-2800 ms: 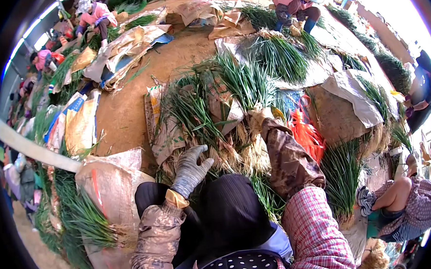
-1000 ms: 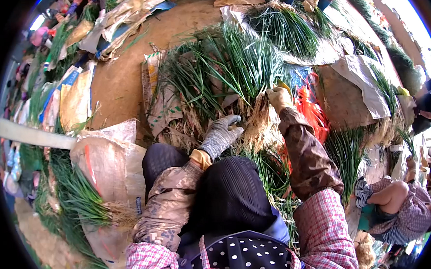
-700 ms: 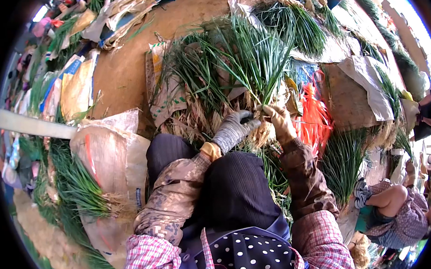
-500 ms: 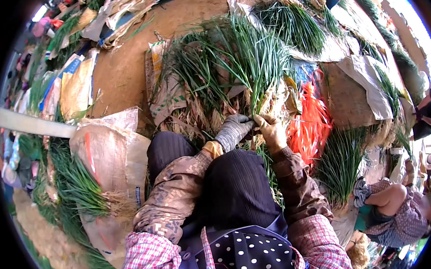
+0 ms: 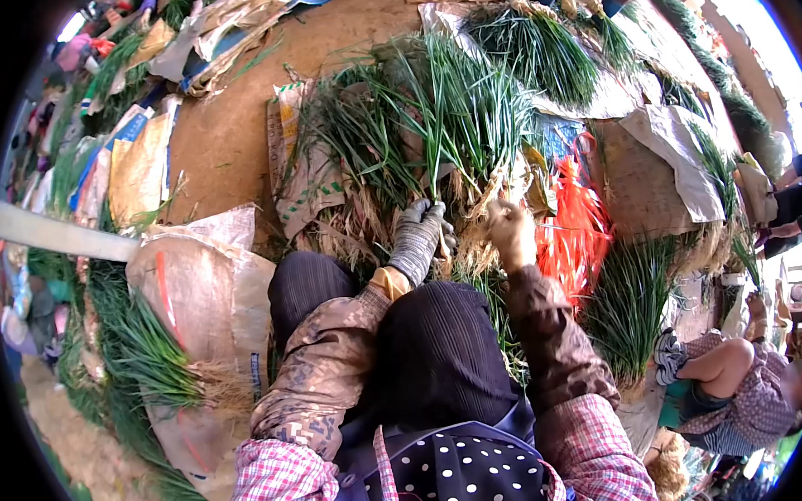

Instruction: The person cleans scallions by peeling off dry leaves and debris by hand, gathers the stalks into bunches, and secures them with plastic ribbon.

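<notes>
My left hand (image 5: 421, 238), in a grey striped glove, is closed around the lower ends of a few green onion stalks (image 5: 434, 149), whose leaves point away from me. My right hand (image 5: 513, 236), in a pale glove, is held apart from it with bent fingers, beside the rooty ends of the pile. Whatever it may hold is hidden. A large pile of green onions (image 5: 349, 126) lies just beyond both hands, on printed sacking (image 5: 312, 196). Red plastic strips (image 5: 574, 232) lie in a bunch right of my right hand.
A small bundle of green onions (image 5: 157, 363) rests on a sack (image 5: 198, 279) to my left. More bundles lie at upper right (image 5: 535, 48) and right (image 5: 635, 302). A pale bar (image 5: 64, 232) juts in from the left. A seated person (image 5: 744, 387) is at lower right.
My hands have moved apart. The left has shifted left with stalks in it, and the right has moved slightly right, away from the left.
</notes>
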The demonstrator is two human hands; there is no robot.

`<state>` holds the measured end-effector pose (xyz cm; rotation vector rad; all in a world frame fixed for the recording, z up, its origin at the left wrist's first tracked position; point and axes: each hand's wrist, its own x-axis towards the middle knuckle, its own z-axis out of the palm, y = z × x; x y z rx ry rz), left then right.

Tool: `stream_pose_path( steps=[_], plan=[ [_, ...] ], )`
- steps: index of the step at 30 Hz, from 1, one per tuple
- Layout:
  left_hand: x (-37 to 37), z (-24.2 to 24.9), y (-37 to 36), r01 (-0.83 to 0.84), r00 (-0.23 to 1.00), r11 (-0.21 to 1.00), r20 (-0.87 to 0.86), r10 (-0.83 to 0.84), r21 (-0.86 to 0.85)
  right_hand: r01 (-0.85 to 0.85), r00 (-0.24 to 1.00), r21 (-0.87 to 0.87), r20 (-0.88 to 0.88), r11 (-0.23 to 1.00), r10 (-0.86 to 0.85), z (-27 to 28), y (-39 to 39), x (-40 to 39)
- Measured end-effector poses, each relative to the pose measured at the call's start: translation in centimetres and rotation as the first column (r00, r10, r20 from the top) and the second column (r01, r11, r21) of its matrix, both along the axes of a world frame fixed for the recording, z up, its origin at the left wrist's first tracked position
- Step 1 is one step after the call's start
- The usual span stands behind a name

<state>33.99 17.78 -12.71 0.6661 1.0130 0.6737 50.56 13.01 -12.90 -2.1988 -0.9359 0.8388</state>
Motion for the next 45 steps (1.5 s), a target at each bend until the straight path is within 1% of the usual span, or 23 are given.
stream_pose_path(
  steps=[1,6,9,10,11,14,15,17,20,21,23,26,30,33,35,36,39,40,41,42,43,44,45],
  plan=[
    [0.1,-1.0,0.3,-0.008,1.0,0.999,0.019,0.008,-0.031,0.095,0.994,0.068,0.055,0.993,-0.099,0.3,2.0,1.5],
    [-0.1,-0.3,0.3,0.106,0.988,0.974,-0.089,-0.126,-0.2,0.072,0.92,-0.213,0.391,0.974,0.017,-2.5,8.2,5.6],
    [-0.6,-0.1,0.6,0.148,0.987,0.97,-0.03,-0.156,-0.191,-0.03,0.91,-0.036,0.412,0.999,0.042,-2.2,6.0,4.9],
    [-0.8,-0.2,0.5,0.152,0.988,0.972,0.004,-0.154,-0.181,-0.226,0.706,0.102,0.703,0.969,0.091,-3.6,4.5,4.7],
    [-0.5,-1.0,0.5,0.134,0.99,0.98,-0.013,-0.137,-0.148,-0.217,0.806,0.245,0.591,0.945,0.032,-4.6,3.1,4.0],
    [0.2,-0.6,-0.2,0.063,0.995,0.998,0.085,-0.061,-0.029,-0.332,0.743,0.239,0.662,0.912,0.097,-0.3,-2.7,-1.6],
    [-0.3,1.2,-0.3,0.194,0.973,0.981,-0.131,-0.191,0.008,-0.397,0.725,0.262,0.677,0.88,0.126,-0.2,-4.1,-2.8],
    [0.3,-0.6,-0.1,0.228,0.969,0.971,-0.116,-0.22,0.066,-0.464,0.794,0.227,0.535,0.856,0.288,0.1,-6.4,-4.2],
    [0.1,-1.5,-0.3,0.201,0.976,0.979,-0.081,-0.203,-0.027,-0.337,0.938,0.379,0.216,0.862,0.272,-0.4,-6.3,-4.2],
    [0.0,-0.9,-0.4,0.215,0.97,0.975,-0.1,-0.22,-0.05,-0.336,0.938,0.372,0.221,0.865,0.269,0.3,-5.9,-4.2],
    [-0.2,-1.6,-0.1,0.227,0.971,0.973,-0.079,-0.224,0.029,-0.196,0.927,0.558,-0.164,0.807,0.338,0.0,-4.3,-4.8],
    [-0.6,-2.5,0.4,0.227,0.972,0.973,-0.077,-0.224,0.043,0.08,0.783,0.285,-0.61,0.955,0.117,0.7,-3.2,-4.4],
    [-1.0,-0.7,-0.7,0.214,0.976,0.977,0.032,-0.214,-0.019,0.23,0.681,0.213,-0.732,0.95,-0.001,-1.0,-0.5,-2.2],
    [-0.8,-2.7,-0.6,0.27,0.961,0.959,-0.036,-0.274,-0.083,0.349,0.519,0.156,-0.853,0.924,-0.052,-2.0,1.4,-2.2],
    [-1.1,-3.1,-0.3,0.333,0.928,0.942,-0.161,-0.336,-0.047,0.338,0.534,0.128,-0.842,0.933,-0.077,-2.2,1.5,-2.6],
    [-1.2,-3.1,-0.2,0.365,0.905,0.93,-0.222,-0.364,-0.035,0.348,0.442,0.206,-0.896,0.915,0.034,-2.1,1.1,-3.4],
    [-1.0,-2.2,-0.7,0.253,0.942,0.966,-0.211,-0.26,-0.061,0.388,0.401,0.073,-0.911,0.919,-0.097,-2.3,0.0,-4.1],
    [-0.9,-3.1,-1.4,0.144,0.988,0.989,-0.052,-0.143,0.034,0.334,0.509,0.065,-0.852,0.94,-0.121,-2.2,-0.8,-4.3],
    [-1.0,-3.0,-1.4,0.148,0.98,0.985,-0.145,-0.135,0.086,0.356,0.555,0.072,-0.819,0.932,-0.148,-2.3,-1.3,-4.7],
    [-1.1,-2.5,-1.4,0.156,0.964,0.978,-0.235,-0.121,0.136,0.365,0.457,0.078,-0.883,0.928,-0.105,-2.7,-2.0,-4.6],
    [-1.2,-2.1,-1.4,0.169,0.941,0.968,-0.322,-0.102,0.187,-0.013,0.739,0.178,-0.662,0.984,0.129,-4.6,-3.0,-4.0],
    [-1.3,0.4,-1.7,0.104,0.947,0.947,-0.321,-0.001,0.303,-0.441,0.877,0.098,-0.162,0.892,0.452,-6.3,-3.9,-3.3],
    [-1.5,1.1,-1.5,0.046,0.96,0.964,-0.28,0.03,0.263,-0.635,0.747,-0.013,0.242,0.772,0.619,-8.2,-4.9,-2.7]
  ],
)
